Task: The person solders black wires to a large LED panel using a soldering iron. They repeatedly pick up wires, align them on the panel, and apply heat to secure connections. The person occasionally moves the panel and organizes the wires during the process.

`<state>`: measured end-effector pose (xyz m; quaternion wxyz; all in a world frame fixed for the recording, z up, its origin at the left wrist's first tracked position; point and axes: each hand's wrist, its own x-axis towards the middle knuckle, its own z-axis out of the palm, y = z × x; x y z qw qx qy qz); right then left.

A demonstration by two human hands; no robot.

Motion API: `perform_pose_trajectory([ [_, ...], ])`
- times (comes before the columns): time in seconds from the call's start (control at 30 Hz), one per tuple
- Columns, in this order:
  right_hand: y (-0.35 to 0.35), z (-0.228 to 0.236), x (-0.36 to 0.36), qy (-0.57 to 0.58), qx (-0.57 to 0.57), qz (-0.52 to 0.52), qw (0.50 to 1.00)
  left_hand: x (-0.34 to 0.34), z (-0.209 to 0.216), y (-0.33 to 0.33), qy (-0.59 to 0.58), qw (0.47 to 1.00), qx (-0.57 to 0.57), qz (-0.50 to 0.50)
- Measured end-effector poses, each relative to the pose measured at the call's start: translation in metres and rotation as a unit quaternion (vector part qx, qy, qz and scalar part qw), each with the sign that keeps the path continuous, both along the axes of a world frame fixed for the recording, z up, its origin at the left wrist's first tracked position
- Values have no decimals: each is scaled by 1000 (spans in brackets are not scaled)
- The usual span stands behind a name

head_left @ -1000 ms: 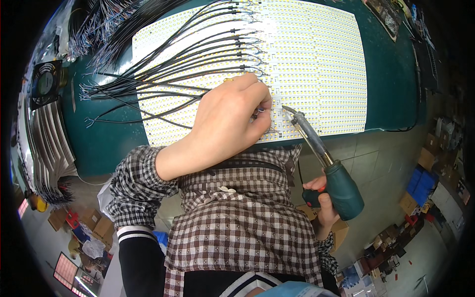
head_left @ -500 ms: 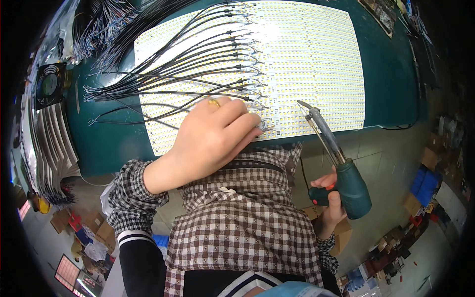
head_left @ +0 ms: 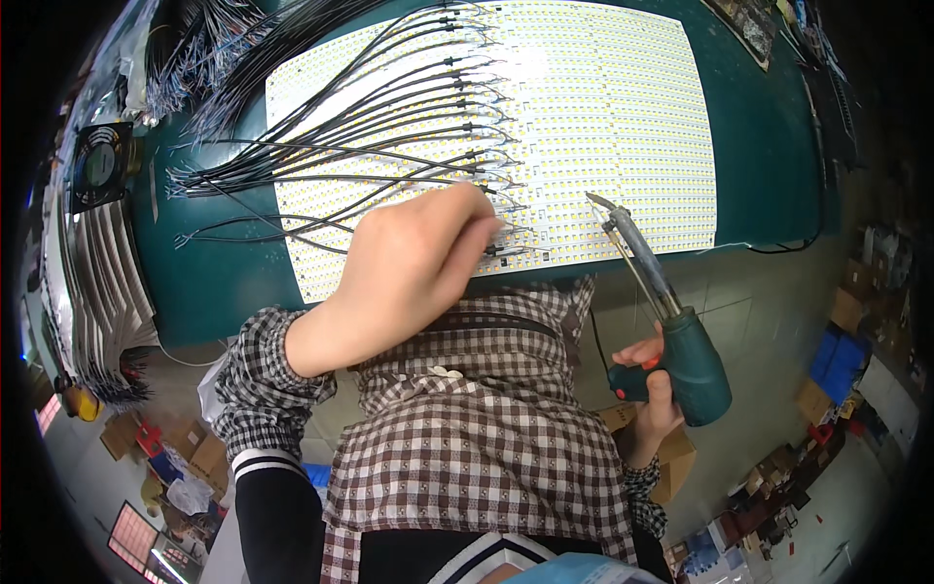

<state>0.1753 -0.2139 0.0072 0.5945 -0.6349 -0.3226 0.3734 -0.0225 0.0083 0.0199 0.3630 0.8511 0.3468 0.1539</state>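
A white LED strip panel point(head_left: 652, 127), dotted with rows of small yellow chips, lies on the table. Black cables point(head_left: 389, 102) run across its left half, their thin wire ends along the panel's middle. Over the panel's near edge is my left hand point(head_left: 399, 258), fingers curled and thumb drawn in near the lowest wire ends. Whatever lies between its fingertips is hidden and slightly blurred. My right hand point(head_left: 660, 414) is closed round the handle of a green soldering gun point(head_left: 696, 375). The gun's metal tip point(head_left: 598, 201) points up over the panel's lower right part, with a thin feed tube alongside.
Bundles of cables point(head_left: 209, 58) lie at the table's far left. A small black fan point(head_left: 99, 167) stands at the left edge, above a stack of white strips point(head_left: 102, 273). A dark flat board point(head_left: 744, 29) sits far right. Boxes point(head_left: 827, 370) stand on the floor at right.
My left hand has shifted slightly left, and its fingers have curled in, uncovering wire ends at the panel's near edge. The soldering gun has hardly moved.
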Motion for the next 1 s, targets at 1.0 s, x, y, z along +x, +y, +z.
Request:
perform_pose_trajectory([
  [1.0, -1, -2, 1, -6, 11, 3, 1000, 10, -11, -5, -26, 994, -84, -62],
])
